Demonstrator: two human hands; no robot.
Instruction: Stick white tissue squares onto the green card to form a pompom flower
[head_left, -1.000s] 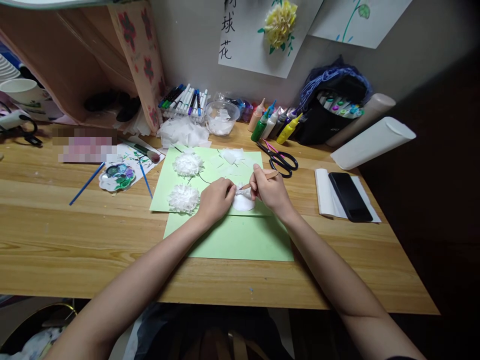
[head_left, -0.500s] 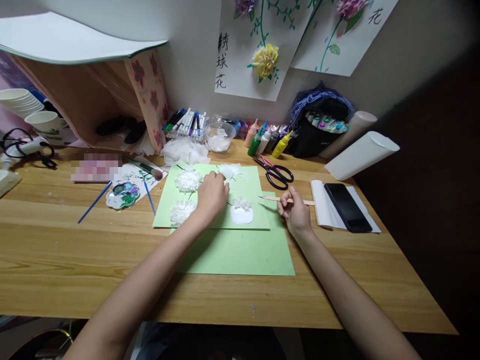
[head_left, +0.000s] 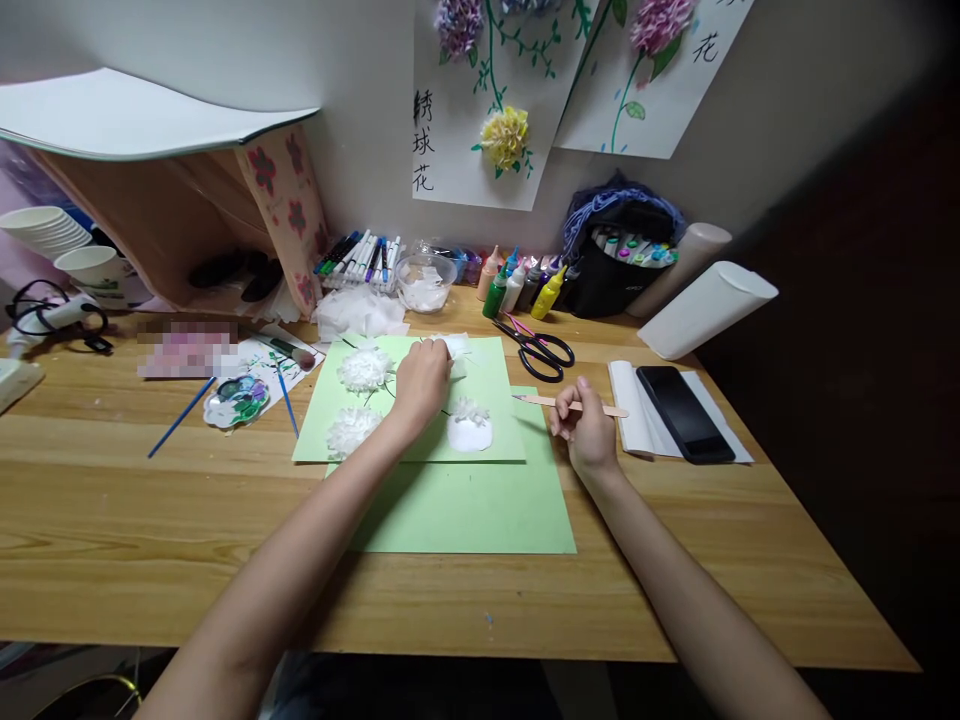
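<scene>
My left hand [head_left: 423, 388] is over the upper middle of a light green sheet [head_left: 420, 450], fingers bent and pressed together at a white tissue piece [head_left: 454, 346]. What the fingertips hold, if anything, is hidden. To the right, my right hand [head_left: 586, 425] is closed round a pale wooden pencil [head_left: 538, 400], its dark tip pointing left over the sheet's edge. White ruffled paper flowers [head_left: 364, 368] lie on the sheet's left side, with thin dark lines near them. Below my left hand's right side is a partly ruffled flower on a smooth white paper base [head_left: 471, 434].
A second green sheet [head_left: 480, 515] lies beneath. Black scissors [head_left: 551, 356], paint bottles [head_left: 495, 291] and a tub of white scraps [head_left: 426, 290] stand behind. A phone [head_left: 684, 412] on folded tissue is at right; a paint palette [head_left: 236, 401] and brushes [head_left: 180, 418] are at left.
The whole view has shifted slightly, so things sit a little further left. My left hand has moved slightly up the sheet towards the white tissue piece. My right hand still holds the pencil.
</scene>
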